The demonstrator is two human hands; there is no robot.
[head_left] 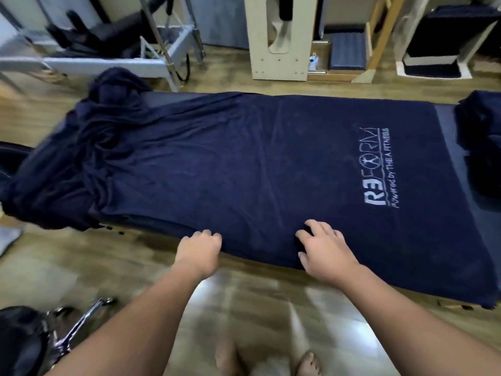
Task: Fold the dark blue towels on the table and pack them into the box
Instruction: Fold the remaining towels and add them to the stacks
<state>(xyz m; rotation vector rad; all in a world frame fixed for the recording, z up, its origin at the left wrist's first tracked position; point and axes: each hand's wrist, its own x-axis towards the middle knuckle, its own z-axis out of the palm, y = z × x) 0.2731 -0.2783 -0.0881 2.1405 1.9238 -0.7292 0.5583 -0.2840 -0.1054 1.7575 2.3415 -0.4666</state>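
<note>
Gripping the near edge of the spread towel (271, 164), I have my left hand (199, 249) curled into a loose fist over the hem, fingers closed on the cloth as far as I can judge. My right hand (325, 248) lies flatter just beside it, fingers spread and bent, pressing or pinching the same edge. The towel lies open and mostly smooth along the table (444, 118), its white logo (376, 169) facing up toward the right end.

I'd say the work is at an early stage: this towel has no fold in it yet. At the left end a crumpled heap of dark blue towels (89, 147) waits, touching or overlapping the flat one; I cannot count how many are in it. At the far right another dark bundle (479, 126) is cut off by the frame, so I cannot tell whether it is folded towels or something else.

No box for packing is clearly in view. My left fingertips are hidden under my knuckles.
</note>
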